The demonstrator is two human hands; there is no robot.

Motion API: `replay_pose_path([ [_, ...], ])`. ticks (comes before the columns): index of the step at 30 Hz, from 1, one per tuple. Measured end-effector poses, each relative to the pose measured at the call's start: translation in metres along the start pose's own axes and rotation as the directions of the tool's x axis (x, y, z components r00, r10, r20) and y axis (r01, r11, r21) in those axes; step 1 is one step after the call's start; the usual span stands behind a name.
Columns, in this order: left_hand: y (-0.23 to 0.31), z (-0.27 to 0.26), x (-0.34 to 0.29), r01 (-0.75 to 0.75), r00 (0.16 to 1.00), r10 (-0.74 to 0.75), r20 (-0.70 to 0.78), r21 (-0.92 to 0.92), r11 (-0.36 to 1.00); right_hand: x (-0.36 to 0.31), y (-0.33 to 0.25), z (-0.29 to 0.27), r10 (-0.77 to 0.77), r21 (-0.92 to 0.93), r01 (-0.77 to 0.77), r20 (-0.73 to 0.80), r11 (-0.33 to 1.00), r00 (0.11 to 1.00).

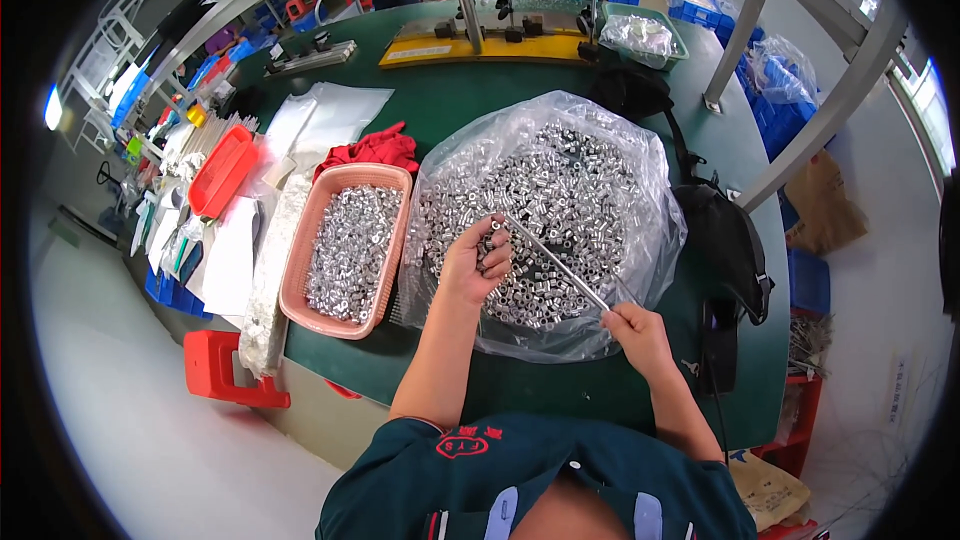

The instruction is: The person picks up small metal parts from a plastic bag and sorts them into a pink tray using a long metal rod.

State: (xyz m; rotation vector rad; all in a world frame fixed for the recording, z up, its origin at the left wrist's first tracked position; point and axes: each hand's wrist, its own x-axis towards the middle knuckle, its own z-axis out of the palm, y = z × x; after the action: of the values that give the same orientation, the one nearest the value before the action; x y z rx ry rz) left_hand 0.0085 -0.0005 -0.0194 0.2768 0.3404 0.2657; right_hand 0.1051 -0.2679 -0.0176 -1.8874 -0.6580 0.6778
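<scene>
My left hand is over the near-left part of a large heap of small silver metal sleeves. Its fingers are closed, with one small metal sleeve pinched at the fingertips. Below and to the right, my right hand grips the near end of a thin metal rod. The rod slants up and left across the heap, its far tip close to the pinched sleeve; whether they touch I cannot tell. A clear plastic bag lies spread around and under the heap.
Left of the bag, a pink basket holds many small metal parts. Behind it lies a red cloth. A black bag lies at the right of the green table. A yellow-based machine stands at the back. Shelf legs rise at the right.
</scene>
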Motion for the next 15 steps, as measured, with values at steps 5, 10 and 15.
replay_pose_path([
  [5, 0.004, 0.013, -0.008, -0.104, 0.992, 0.12, -0.043, 0.263, 0.959, -0.002, -0.009, -0.004, -0.012, -0.112, 0.01, -0.013, 0.994, 1.0],
  [10, 0.006, 0.02, -0.009, -0.145, 0.98, 0.198, -0.03, 0.574, 0.806, -0.005, -0.021, -0.007, -0.09, -0.299, 0.067, -0.064, 0.952, 0.994],
  [15, 0.001, 0.017, -0.004, -0.189, 0.958, 0.286, 0.027, 0.81, 0.555, -0.004, -0.022, -0.007, -0.43, -0.481, 0.296, -0.196, 0.825, 0.881],
])
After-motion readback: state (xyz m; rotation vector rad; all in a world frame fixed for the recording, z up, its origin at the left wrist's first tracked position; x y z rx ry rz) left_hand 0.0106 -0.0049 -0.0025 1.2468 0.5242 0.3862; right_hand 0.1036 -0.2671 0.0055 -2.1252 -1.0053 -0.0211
